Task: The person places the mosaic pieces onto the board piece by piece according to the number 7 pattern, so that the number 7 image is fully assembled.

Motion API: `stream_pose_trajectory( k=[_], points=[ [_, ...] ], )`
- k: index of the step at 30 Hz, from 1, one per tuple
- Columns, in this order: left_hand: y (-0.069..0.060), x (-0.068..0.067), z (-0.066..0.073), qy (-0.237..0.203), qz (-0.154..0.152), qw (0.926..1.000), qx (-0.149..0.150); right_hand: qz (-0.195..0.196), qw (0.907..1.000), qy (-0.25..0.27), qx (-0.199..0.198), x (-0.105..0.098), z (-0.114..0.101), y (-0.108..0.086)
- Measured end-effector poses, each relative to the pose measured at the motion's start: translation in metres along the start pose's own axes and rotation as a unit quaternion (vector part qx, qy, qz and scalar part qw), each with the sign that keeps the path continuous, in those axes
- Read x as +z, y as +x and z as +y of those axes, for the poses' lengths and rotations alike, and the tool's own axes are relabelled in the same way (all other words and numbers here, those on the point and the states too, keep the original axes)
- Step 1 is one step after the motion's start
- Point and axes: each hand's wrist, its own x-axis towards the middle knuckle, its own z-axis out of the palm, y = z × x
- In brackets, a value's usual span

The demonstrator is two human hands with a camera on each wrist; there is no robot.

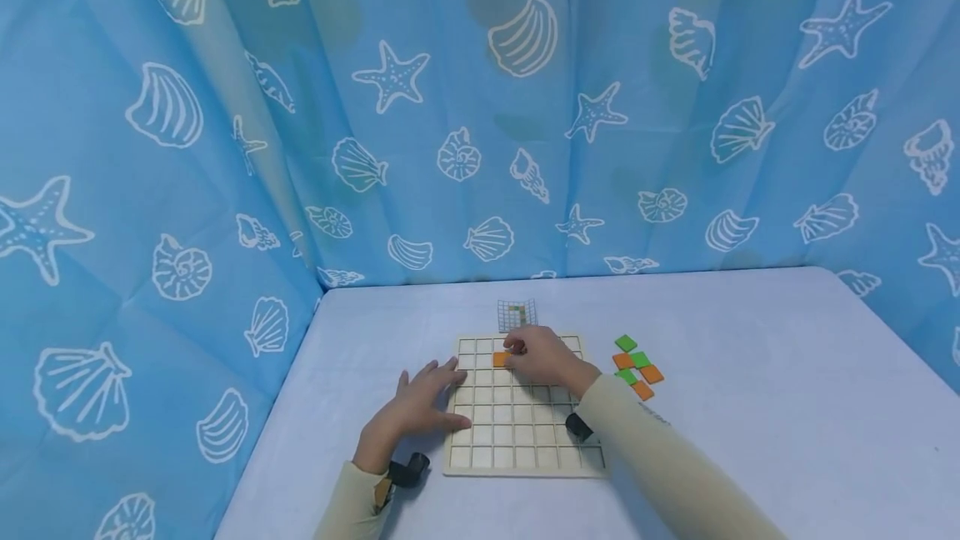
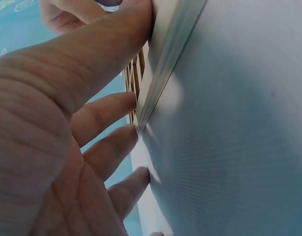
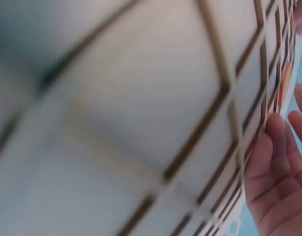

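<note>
A pale square grid board (image 1: 502,415) with raised dividing lines lies on the table. An orange square tile (image 1: 500,359) sits in one of its upper cells. My left hand (image 1: 420,407) spreads its fingers along the board's left edge. In the left wrist view, the thumb (image 2: 92,56) touches the board's side (image 2: 163,59). My right hand (image 1: 543,355) is over the upper part of the board, just right of the orange tile, fingers bent downward. The right wrist view has its fingertips (image 3: 261,152) at the grid near the orange tile (image 3: 285,83); whether they pinch anything is hidden.
Several loose green tiles (image 1: 626,343) and orange tiles (image 1: 652,373) lie right of the board. Behind it is a small card (image 1: 517,313) with a printed grid and coloured squares. A blue curtain (image 1: 450,215) with white sea shells hangs behind the white table (image 1: 750,373).
</note>
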Motion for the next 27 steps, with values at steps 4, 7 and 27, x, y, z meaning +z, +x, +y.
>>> stream_pose_trajectory(
  k=[4, 7, 27],
  points=[
    [-0.001, -0.001, 0.001, -0.004, -0.002, 1.0000, -0.005, 0.005, 0.9997, 0.021, -0.015, -0.019, 0.011, -0.008],
    [-0.002, -0.002, 0.002, -0.005, 0.001, 1.0000, -0.003, 0.021, 0.9997, 0.009, 0.002, -0.032, 0.028, -0.011],
    [-0.001, -0.001, 0.000, -0.021, -0.004, 0.9998, 0.007, 0.075, 0.9800, 0.027, 0.182, -0.084, 0.136, -0.058]
  ],
)
